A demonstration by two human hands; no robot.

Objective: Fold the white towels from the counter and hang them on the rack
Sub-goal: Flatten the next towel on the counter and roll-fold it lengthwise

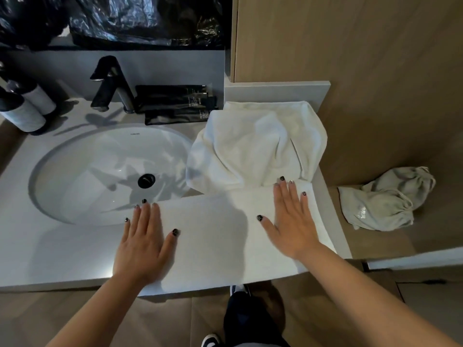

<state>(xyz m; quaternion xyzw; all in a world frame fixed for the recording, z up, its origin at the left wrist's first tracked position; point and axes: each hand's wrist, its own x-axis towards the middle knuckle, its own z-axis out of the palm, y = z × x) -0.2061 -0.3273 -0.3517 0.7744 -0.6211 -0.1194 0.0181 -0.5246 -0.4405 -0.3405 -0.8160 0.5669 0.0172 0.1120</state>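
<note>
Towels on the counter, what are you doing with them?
A person is folding white towels beside the sink. Both the left hand and the right hand lie flat, fingers straight, pressing a folded towel on the counter's front edge. A second, crumpled towel waits just behind it, not folded yet. No rack is in view, so nothing can be seen hung up.

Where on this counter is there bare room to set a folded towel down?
Bare counter lies left of the left hand, in front of the sink. The right end is crowded: flat towel under both hands, right hand, crumpled towel behind.
</note>
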